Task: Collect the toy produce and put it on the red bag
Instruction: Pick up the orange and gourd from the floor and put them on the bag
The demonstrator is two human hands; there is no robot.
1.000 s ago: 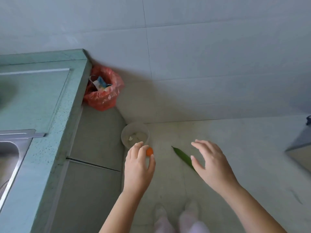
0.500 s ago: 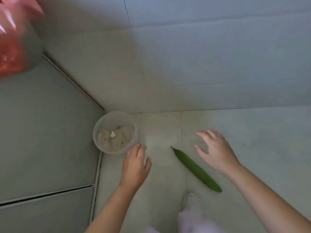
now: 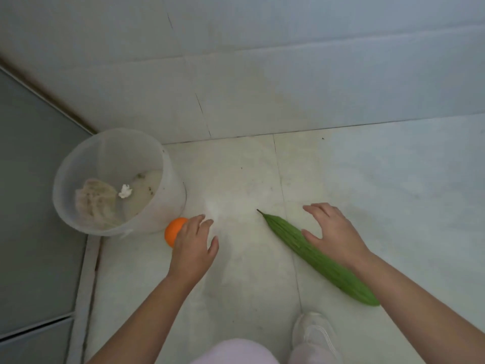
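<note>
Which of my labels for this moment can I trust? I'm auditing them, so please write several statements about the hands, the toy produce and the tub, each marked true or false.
The orange lies on the floor beside the translucent tub. True.
The right hand holds the green gourd in the air. False: the gourd lies on the floor, with the hand's fingers spread over it.
The left hand partly covers the orange. True.
The tub is empty. False: it holds a crumpled cloth and a white scrap.
</note>
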